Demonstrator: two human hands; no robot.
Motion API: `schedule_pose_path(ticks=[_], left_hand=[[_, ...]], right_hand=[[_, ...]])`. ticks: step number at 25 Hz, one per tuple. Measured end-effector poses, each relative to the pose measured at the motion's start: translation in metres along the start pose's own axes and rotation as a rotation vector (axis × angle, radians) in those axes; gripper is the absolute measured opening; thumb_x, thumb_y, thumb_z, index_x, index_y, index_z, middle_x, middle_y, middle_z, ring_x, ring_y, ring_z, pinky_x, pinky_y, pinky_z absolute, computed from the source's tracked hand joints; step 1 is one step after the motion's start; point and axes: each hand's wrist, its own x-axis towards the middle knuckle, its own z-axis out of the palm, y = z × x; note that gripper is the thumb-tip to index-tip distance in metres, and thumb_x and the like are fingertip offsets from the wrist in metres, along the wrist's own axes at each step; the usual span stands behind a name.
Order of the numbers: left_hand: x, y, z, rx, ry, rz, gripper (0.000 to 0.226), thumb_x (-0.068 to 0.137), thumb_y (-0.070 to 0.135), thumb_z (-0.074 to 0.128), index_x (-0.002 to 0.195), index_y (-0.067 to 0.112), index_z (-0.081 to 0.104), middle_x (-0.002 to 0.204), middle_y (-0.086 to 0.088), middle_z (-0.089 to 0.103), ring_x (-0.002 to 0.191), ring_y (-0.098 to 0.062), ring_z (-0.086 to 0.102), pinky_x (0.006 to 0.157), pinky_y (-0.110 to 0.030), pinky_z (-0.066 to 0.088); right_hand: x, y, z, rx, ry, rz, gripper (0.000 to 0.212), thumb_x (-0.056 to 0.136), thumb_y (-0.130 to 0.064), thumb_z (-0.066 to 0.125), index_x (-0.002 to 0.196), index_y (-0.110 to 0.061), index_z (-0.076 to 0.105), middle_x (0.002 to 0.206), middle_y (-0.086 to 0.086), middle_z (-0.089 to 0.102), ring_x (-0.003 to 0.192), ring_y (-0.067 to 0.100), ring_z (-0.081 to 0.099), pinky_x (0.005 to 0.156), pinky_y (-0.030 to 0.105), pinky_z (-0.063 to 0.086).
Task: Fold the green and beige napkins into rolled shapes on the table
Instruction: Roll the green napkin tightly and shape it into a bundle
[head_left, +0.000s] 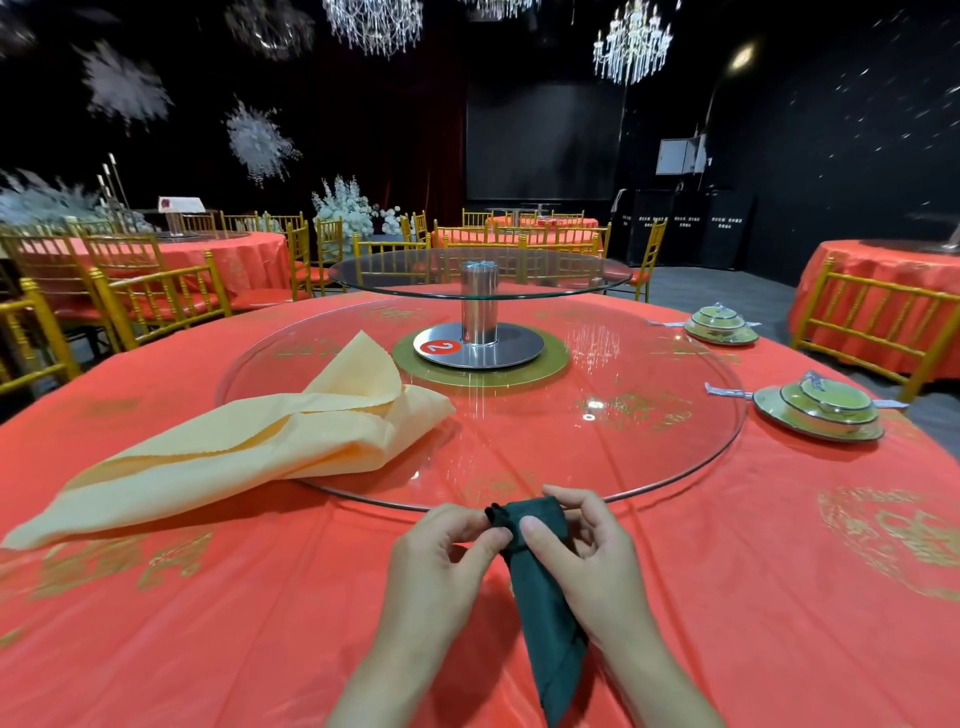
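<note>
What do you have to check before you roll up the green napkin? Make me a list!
1. Left hand pinches the top end of the green napkin: ok.
2. Right hand grips it too: ok.
3. Rolled end tight and even: cannot tell.
4. Beige napkin apart from both hands: ok.
5. Beige napkin rolled: not ok. It is loosely folded and lies partly on the glass turntable.

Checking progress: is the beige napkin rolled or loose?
Loose. The beige napkin lies loosely folded, not rolled, partly on the glass turntable.
</note>
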Motion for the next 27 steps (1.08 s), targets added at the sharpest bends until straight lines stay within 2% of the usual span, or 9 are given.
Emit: schedule_pose_path(ticks=[1, 4, 8, 10, 13, 17, 20, 22, 27], left_hand=[[-0.0006, -0.0015, -0.0003, 0.06, -0.009, 0.065, 0.007, 0.076, 0.034, 0.064, 0.078, 0.028, 0.065, 0.072, 0.011, 0.062, 0.068, -0.005, 0.059, 0.065, -0.024, 0.048], [-0.0037, -0.0025, 0.0007, 0.245, -0.02, 0.23, 0.017, 0.085, 0.034, 0.049, 0.079, 0.024, 0.062, 0.073, 0.015, 0.056, 0.069, 0.0, 0.052, 0.062, -0.019, 0.043], [-0.0059, -0.0024, 0.0021, 0.311, -0.025, 0.279, 0.02, 0.088, 0.028, 0.044, 0.085, 0.018, 0.061, 0.078, 0.013, 0.055, 0.069, 0.001, 0.049, 0.061, -0.019, 0.041], [-0.0071, -0.0014, 0.0019, 0.301, -0.048, 0.282, 0.019, 0.088, 0.027, 0.044, 0.086, 0.018, 0.06, 0.078, 0.013, 0.055, 0.07, 0.001, 0.049, 0.062, -0.017, 0.041], [-0.0082, -0.0003, 0.0009, 0.271, -0.017, 0.244, 0.022, 0.087, 0.03, 0.044, 0.084, 0.018, 0.061, 0.075, 0.015, 0.054, 0.069, 0.001, 0.05, 0.061, -0.015, 0.04], [-0.0072, -0.002, 0.0009, 0.209, -0.003, 0.172, 0.021, 0.083, 0.033, 0.046, 0.081, 0.022, 0.063, 0.072, 0.016, 0.058, 0.068, 0.001, 0.054, 0.061, -0.013, 0.039], [-0.0091, 0.001, 0.0045, 0.188, -0.036, 0.199, 0.015, 0.083, 0.03, 0.049, 0.081, 0.028, 0.063, 0.073, 0.019, 0.059, 0.069, 0.003, 0.055, 0.061, -0.011, 0.04], [-0.0086, 0.0028, 0.0049, 0.179, -0.03, 0.219, 0.014, 0.084, 0.029, 0.049, 0.082, 0.029, 0.063, 0.074, 0.017, 0.059, 0.069, 0.001, 0.056, 0.061, -0.015, 0.043], [-0.0096, 0.0056, 0.004, 0.107, -0.007, 0.216, 0.016, 0.084, 0.028, 0.051, 0.086, 0.027, 0.067, 0.08, 0.017, 0.063, 0.074, 0.0, 0.059, 0.064, -0.016, 0.045]], right_hand=[[-0.0009, -0.0006, 0.001, -0.021, 0.014, -0.006, 0.03, 0.066, -0.032, 0.078, 0.092, -0.034, 0.065, 0.083, -0.006, 0.069, 0.081, 0.018, 0.067, 0.077, 0.042, 0.055], [-0.0033, -0.001, 0.0037, -0.076, 0.043, -0.003, 0.039, 0.054, -0.051, 0.072, 0.09, -0.039, 0.061, 0.083, -0.004, 0.068, 0.077, 0.015, 0.066, 0.073, 0.041, 0.055], [-0.0059, -0.0012, 0.0051, -0.184, 0.059, 0.066, 0.047, 0.046, -0.057, 0.071, 0.082, -0.033, 0.053, 0.082, -0.008, 0.064, 0.071, 0.005, 0.063, 0.067, 0.037, 0.054], [-0.006, -0.0025, 0.0045, -0.241, 0.042, 0.109, 0.04, 0.056, -0.046, 0.075, 0.082, -0.028, 0.051, 0.08, -0.007, 0.062, 0.066, 0.003, 0.058, 0.064, 0.032, 0.05], [-0.0041, -0.0018, 0.0028, -0.255, 0.026, 0.148, 0.027, 0.071, -0.023, 0.074, 0.084, -0.027, 0.05, 0.084, -0.001, 0.063, 0.069, 0.013, 0.06, 0.058, 0.027, 0.046], [-0.002, 0.0012, 0.001, -0.26, 0.027, 0.192, 0.027, 0.071, -0.022, 0.073, 0.086, -0.028, 0.051, 0.087, 0.001, 0.065, 0.072, 0.015, 0.063, 0.06, 0.028, 0.048], [-0.0024, 0.0015, 0.002, -0.312, 0.063, 0.193, 0.028, 0.07, -0.033, 0.074, 0.085, -0.028, 0.051, 0.085, -0.004, 0.065, 0.076, 0.012, 0.062, 0.063, 0.027, 0.047], [-0.0023, 0.0007, 0.0031, -0.299, 0.084, 0.181, 0.028, 0.068, -0.036, 0.074, 0.086, -0.029, 0.054, 0.085, -0.006, 0.066, 0.08, 0.013, 0.063, 0.068, 0.03, 0.05], [0.0, 0.0004, -0.0033, -0.22, 0.074, 0.148, 0.018, 0.071, -0.018, 0.076, 0.079, -0.026, 0.063, 0.071, 0.0, 0.07, 0.07, 0.021, 0.068, 0.068, 0.04, 0.056]])
